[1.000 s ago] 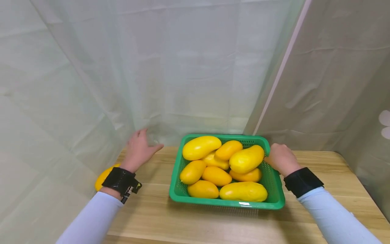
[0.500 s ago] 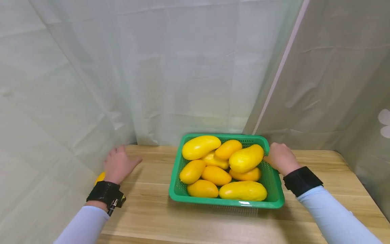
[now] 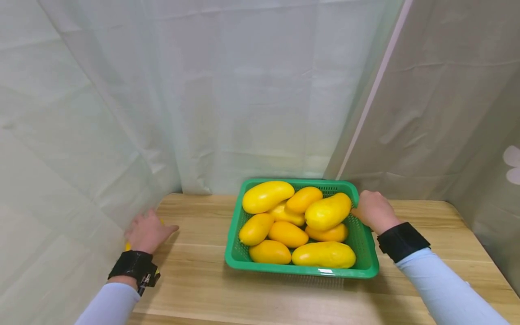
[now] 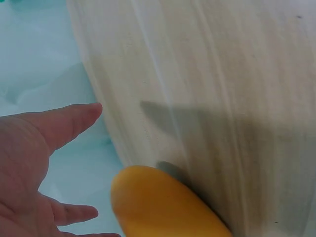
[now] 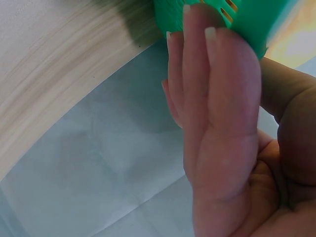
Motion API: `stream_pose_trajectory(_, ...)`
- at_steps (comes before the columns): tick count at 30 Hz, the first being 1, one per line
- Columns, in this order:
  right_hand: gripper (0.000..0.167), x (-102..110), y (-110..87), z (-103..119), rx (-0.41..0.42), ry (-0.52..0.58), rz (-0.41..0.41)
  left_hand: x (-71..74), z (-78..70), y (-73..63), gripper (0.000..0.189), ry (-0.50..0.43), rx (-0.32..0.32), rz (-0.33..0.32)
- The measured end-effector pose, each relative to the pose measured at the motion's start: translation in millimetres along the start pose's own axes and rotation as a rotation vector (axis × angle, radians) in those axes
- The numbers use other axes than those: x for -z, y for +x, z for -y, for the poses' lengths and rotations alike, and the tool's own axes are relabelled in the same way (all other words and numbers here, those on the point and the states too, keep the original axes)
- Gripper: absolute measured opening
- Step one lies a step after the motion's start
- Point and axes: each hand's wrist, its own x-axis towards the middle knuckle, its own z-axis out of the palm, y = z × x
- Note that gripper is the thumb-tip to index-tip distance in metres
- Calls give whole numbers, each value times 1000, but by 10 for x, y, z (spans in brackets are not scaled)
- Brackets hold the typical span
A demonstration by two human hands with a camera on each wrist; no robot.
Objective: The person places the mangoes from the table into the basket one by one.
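Note:
At the table's left side my left hand (image 3: 146, 232) hovers over a single mango (image 4: 158, 205), fingers spread and thumb out. The left wrist view shows a gap between the palm side of the hand and that orange-yellow fruit. From the head view only slivers of it show around the hand. My right hand (image 3: 375, 211) grips the right rim of a green plastic basket (image 3: 276, 267). Its fingers (image 5: 224, 89) lie along the outside of the rim, with the thumb on the other side. Several yellow and orange mangoes (image 3: 288, 234) fill the basket.
The wooden table (image 3: 195, 289) carries the basket near its back edge. A pale curtain (image 3: 252, 99) hangs close behind, and another sheet (image 3: 73, 189) borders the left side. A greyish sheet (image 3: 426, 113) stands at the right.
My left hand has moved left and toward me, from near the back of the table down over the lone mango. My right hand and the basket have stayed essentially in place.

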Motion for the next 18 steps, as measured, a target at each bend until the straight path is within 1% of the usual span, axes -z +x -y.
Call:
stream_pose_trajectory(5, 25, -3, -1, -3, -4, -2, 5, -43, 43, -23, 83, 4, 41, 46)
stream_pose_trajectory(10, 24, -6, 4, -11, -12, 2, 12, -62, 64, -32, 82, -21, 93, 103)
stream_pose_trajectory(14, 25, -4, 10, -14, -25, 0, 23, -84, 76, -35, 80, -39, 126, 124)
stream_pose_trajectory(18, 26, -9, 8, -2, -26, -4, 21, -98, 88, -33, 78, -37, 145, 134)
